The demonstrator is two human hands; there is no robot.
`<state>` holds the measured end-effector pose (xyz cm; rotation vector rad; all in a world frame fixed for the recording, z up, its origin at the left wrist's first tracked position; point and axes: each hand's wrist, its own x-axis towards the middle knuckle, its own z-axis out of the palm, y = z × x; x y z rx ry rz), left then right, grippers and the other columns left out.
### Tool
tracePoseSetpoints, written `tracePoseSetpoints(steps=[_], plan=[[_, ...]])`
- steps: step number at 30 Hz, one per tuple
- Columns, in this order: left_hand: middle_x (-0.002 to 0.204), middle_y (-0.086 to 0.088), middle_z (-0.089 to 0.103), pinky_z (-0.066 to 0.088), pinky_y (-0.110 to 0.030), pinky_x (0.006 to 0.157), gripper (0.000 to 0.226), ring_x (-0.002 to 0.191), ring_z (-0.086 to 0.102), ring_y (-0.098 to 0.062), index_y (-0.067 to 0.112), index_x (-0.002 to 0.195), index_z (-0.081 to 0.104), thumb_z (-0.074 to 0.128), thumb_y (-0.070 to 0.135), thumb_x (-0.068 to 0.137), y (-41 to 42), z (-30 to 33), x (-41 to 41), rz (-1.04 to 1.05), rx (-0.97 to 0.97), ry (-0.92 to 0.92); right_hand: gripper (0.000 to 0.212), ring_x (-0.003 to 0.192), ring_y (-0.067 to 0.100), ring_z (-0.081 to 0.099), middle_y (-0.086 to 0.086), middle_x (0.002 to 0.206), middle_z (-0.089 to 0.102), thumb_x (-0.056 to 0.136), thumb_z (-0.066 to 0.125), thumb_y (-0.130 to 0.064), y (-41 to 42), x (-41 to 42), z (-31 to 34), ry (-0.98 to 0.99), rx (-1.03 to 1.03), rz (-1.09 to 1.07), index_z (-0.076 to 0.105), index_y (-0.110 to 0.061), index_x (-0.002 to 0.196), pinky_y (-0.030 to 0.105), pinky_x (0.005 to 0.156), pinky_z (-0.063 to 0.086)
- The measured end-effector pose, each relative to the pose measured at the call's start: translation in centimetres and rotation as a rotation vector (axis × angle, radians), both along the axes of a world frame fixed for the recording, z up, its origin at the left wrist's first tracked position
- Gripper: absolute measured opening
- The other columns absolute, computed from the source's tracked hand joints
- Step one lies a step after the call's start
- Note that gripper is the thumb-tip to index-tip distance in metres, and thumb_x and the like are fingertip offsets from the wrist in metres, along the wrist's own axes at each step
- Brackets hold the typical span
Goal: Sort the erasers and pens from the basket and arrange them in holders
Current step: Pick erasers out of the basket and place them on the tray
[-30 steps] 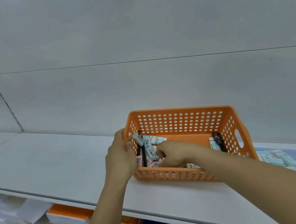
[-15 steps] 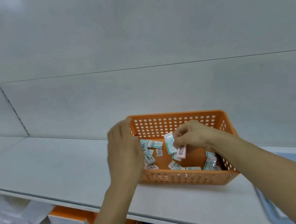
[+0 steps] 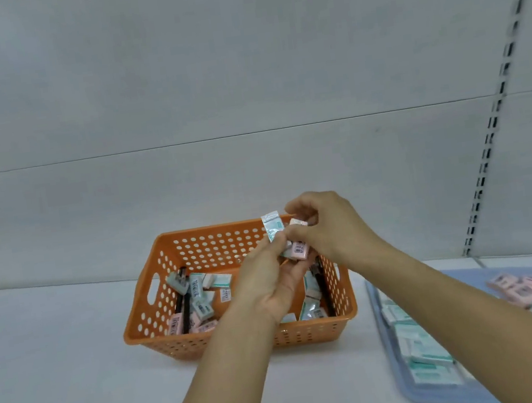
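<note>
**Erasers held above the basket, holder tray off to the right**

Both hands meet over the orange basket (image 3: 238, 306). The left hand (image 3: 268, 282) pinches a mint-wrapped eraser (image 3: 273, 227), long axis upright; the right hand (image 3: 325, 227) is curled round a pink eraser (image 3: 298, 249) lying aslant just beneath. The blue holder tray (image 3: 397, 383) sits toward the shelf's right end, nearer the right hand, with mint and pink erasers already in it. More wrapped erasers and dark pens (image 3: 184, 300) remain in the basket, standing near the shelf's (image 3: 57, 347) front edge
</note>
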<state>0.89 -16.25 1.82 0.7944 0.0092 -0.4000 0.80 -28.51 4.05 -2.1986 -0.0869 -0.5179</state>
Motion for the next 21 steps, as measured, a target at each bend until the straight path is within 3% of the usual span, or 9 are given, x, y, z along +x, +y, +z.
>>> tracePoseSetpoints(steps=[3,5,7,9,12,15,17,21], plan=[[0.11,-0.025,0.068,0.06,-0.04,0.077,0.026,0.096,0.07,-0.031,-0.006,0.121,0.057,0.044,0.007,0.101,-2.4,0.3,-0.5,0.016,-0.083,0.028,0.026,0.082,0.004,0.054,-0.009,0.098,0.057,0.084,0.07,-0.037,-2.3,-1.2,-0.5,-0.114,-0.164,-0.07,0.065,-0.024,0.106,0.021,0.073,0.044],[0.111,-0.025,0.066,0.058,-0.041,0.084,0.027,0.101,0.067,-0.032,-0.006,0.123,0.055,0.044,0.005,0.101,-4.4,0.5,-0.9,0.052,-0.111,0.039,0.025,0.074,0.002,0.049,-0.01,0.088,0.054,0.083,0.068,-0.046,-4.5,-2.2,-0.7,-0.079,-0.2,-0.15,0.063,-0.025,0.096,0.022,0.067,0.039],[0.119,-0.028,0.063,0.05,-0.045,0.097,0.028,0.111,0.063,-0.036,-0.007,0.124,0.053,0.042,0.005,0.101,-6.7,0.5,-1.5,0.064,-0.115,0.017,0.022,0.065,0.003,0.051,-0.007,0.076,0.06,0.083,0.07,-0.041,-6.6,-3.3,-0.8,-0.023,-0.107,-0.144,0.065,-0.021,0.088,0.023,0.062,0.04],[0.122,-0.027,0.062,0.048,-0.045,0.102,0.025,0.115,0.061,-0.035,-0.004,0.121,0.054,0.041,0.005,0.102,-9.1,0.4,-2.4,0.037,-0.104,-0.017,0.014,0.056,0.006,0.053,0.002,0.07,0.066,0.083,0.073,-0.029,-8.3,-4.8,-0.9,0.011,0.066,-0.088,0.067,-0.016,0.082,0.024,0.056,0.044],[0.107,-0.017,0.069,0.055,-0.036,0.09,0.02,0.098,0.069,-0.025,0.002,0.111,0.06,0.043,0.006,0.101,-11.8,0.0,-3.7,-0.018,-0.085,-0.043,0.013,0.048,0.009,0.052,0.002,0.064,0.066,0.086,0.071,-0.02,-12.0,-7.2,-0.9,0.048,0.288,-0.088,0.066,-0.011,0.079,0.018,0.044,0.04],[0.104,-0.014,0.072,0.058,-0.035,0.085,0.019,0.098,0.07,-0.025,0.002,0.11,0.063,0.047,0.006,0.1,-13.4,-1.0,-4.5,-0.063,-0.044,-0.039,0.013,0.051,0.011,0.057,0.004,0.067,0.07,0.09,0.067,-0.016,-18.0,-9.9,-1.4,0.076,0.338,-0.26,0.067,-0.008,0.08,0.022,0.043,0.04],[0.098,-0.012,0.074,0.059,-0.035,0.082,0.018,0.098,0.071,-0.026,0.003,0.106,0.064,0.047,0.007,0.1,-14.0,-2.0,-4.9,-0.089,0.016,-0.05,0.015,0.05,0.009,0.059,0.005,0.067,0.071,0.09,0.066,-0.015,-22.0,-11.7,-2.5,0.188,0.268,-0.381,0.067,-0.005,0.079,0.021,0.042,0.04],[0.091,-0.013,0.075,0.061,-0.034,0.071,0.019,0.091,0.073,-0.027,0.001,0.106,0.062,0.046,0.009,0.101,-14.6,-3.7,-5.6,-0.121,0.087,-0.017,0.027,0.049,0.016,0.044,0.006,0.061,0.063,0.09,0.065,-0.017,-26.5,-13.1,-6.2,0.519,0.04,-0.486,0.064,0.002,0.071,0.023,0.051,0.034]])
